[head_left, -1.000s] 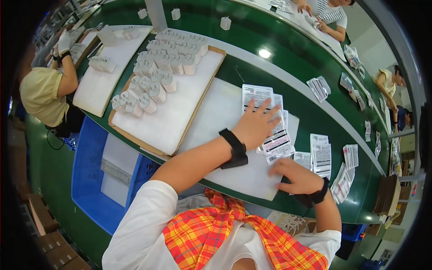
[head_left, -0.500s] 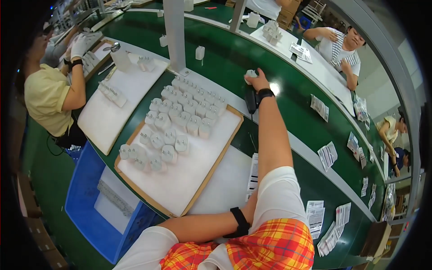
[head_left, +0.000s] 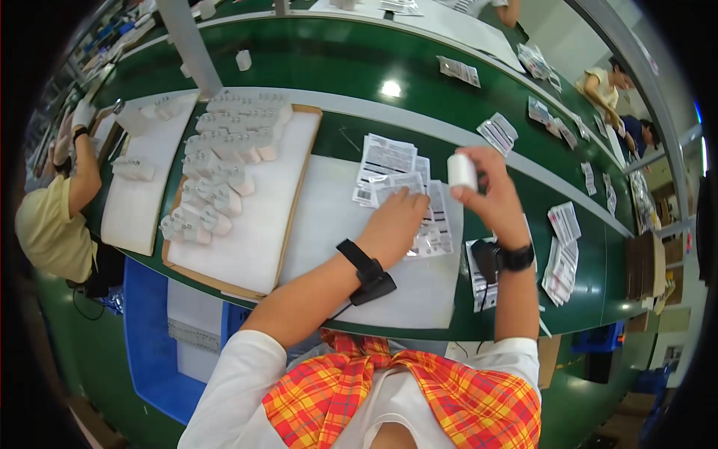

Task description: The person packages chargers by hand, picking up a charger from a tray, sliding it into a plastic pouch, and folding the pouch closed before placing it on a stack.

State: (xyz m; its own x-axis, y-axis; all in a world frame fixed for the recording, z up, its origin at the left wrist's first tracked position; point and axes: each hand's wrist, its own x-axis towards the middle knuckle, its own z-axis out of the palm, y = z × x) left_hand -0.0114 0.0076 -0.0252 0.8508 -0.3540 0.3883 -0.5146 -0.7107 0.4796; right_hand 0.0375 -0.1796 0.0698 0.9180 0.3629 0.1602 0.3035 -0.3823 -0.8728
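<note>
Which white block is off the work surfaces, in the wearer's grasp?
The white block in the right hand. The other blocks in clear view rest on surfaces, mostly on the brown-edged tray.

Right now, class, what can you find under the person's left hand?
Overlapping printed bags lie under the fingers of the left hand, with a white mat nearer the wrist. Whatever the fingers and palm cover cannot be seen.

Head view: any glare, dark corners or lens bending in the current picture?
Head view: bright glare spot on the green surface, beyond the packets; head view, the grey rail bows and the corners go black; head view, the white block in the right hand shows distinct edges.
</note>
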